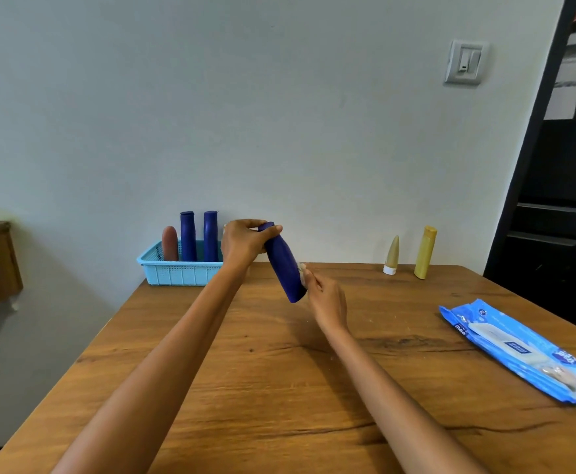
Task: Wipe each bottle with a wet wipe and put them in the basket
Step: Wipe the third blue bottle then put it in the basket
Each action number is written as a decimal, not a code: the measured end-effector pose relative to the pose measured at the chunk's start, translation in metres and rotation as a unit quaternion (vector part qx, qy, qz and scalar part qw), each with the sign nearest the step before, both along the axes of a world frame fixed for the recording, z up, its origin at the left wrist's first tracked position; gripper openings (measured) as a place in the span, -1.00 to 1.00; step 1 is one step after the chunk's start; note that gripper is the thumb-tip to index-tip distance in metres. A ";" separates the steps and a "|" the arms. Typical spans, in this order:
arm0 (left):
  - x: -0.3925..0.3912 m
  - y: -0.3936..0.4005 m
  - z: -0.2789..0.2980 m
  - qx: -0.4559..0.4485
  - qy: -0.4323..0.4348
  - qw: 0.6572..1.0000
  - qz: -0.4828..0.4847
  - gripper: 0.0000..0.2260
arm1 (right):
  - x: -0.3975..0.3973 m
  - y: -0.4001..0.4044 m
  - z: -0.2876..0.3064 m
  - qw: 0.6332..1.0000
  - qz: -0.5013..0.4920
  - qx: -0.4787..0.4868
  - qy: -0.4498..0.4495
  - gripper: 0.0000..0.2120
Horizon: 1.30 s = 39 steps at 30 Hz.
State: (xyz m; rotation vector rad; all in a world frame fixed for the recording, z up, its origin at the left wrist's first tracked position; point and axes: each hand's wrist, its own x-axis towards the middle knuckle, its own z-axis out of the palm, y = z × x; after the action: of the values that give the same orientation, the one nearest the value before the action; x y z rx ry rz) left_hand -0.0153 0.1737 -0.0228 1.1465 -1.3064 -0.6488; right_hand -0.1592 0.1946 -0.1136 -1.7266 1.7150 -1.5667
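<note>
Left hand (242,242) fingers curl round the top of a tilted blue bottle (285,265), held right of the basket (180,268) | right hand (326,295) presses what seems a wipe (302,268) against its lower side, fingers partly hidden.

Dark blue bottle (285,266): tilted, cap end up-left, base down-right, held above table centre. Wet wipe (302,271): small pale scrap against bottle's lower right side, mostly hidden. Light blue basket (180,271): slotted walls, far left table corner; holds 3 upright bottles: brown bottle (170,248) leftmost, 2 blue bottles (188,236) (210,235) beside it. Gold tapered bottle (391,255), white cap down, and yellow bottle (425,252) upright at far right edge, close together.
</note>
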 end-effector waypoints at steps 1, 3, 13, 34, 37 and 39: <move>0.000 0.000 0.001 -0.004 0.003 1.000 0.001 -0.64 | -0.004 0.000 -0.001 1.000 -0.002 0.014 -0.007 -0.68; -0.002 0.001 0.002 -0.008 0.010 1.000 0.008 -0.64 | -0.011 -0.003 -0.004 0.998 -0.004 0.028 -0.052 -0.74; -0.014 -0.001 -0.010 -0.008 0.016 0.998 0.066 -0.60 | 0.007 0.005 0.001 0.993 0.015 0.023 -0.115 -0.76; -0.025 0.008 -0.002 -0.064 0.096 0.993 0.032 -0.65 | -0.015 0.009 0.008 0.898 0.017 0.087 -0.430 -0.78; -0.030 0.007 -0.008 -0.062 0.063 0.995 0.036 -0.65 | -0.013 0.012 0.008 0.927 -0.004 0.020 -0.374 -0.77; -0.033 0.008 -0.012 -0.050 0.055 0.997 0.019 -0.64 | -0.007 0.014 0.007 0.947 0.011 -0.001 -0.321 -0.71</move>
State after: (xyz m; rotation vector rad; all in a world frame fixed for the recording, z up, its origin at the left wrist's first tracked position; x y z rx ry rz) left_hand -0.0486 0.1817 -0.0345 1.0383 -1.2073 -0.6026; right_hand -0.1664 0.2088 -0.1069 -1.0421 1.3478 -1.8435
